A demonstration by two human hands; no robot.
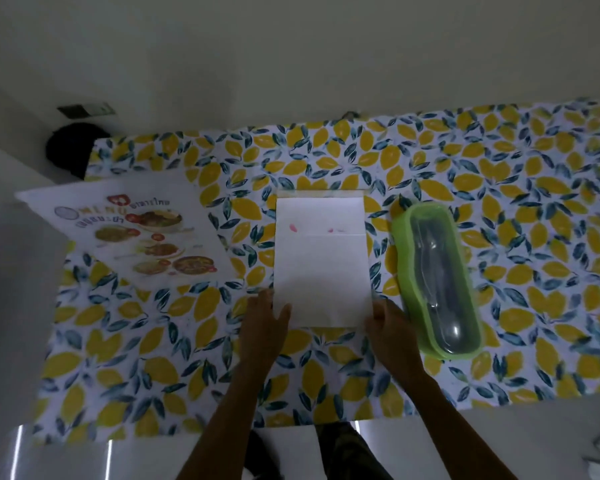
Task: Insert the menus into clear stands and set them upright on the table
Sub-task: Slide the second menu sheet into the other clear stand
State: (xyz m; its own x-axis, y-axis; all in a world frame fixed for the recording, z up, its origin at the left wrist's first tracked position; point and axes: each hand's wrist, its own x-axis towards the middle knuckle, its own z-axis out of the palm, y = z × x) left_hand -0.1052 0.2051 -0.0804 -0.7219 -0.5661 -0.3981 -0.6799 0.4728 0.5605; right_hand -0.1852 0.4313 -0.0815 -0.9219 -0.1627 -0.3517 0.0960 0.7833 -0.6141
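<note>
A white sheet [321, 265], blank side up, lies flat at the middle of the lemon-print tablecloth [534, 209]. It seems to rest in a clear stand [321, 194] whose transparent edge shows past the sheet's far end. My left hand [265, 327] touches the sheet's near left corner, thumb on the paper. My right hand [392, 329] holds the near right corner. A printed menu [146, 233] with food pictures lies flat to the left, turned at an angle.
A green box with a clear lid [437, 278], cutlery inside, lies just right of the sheet, close to my right hand. A dark round object [71, 147] sits beyond the table's far left corner. A grey surface [14, 289] borders the left.
</note>
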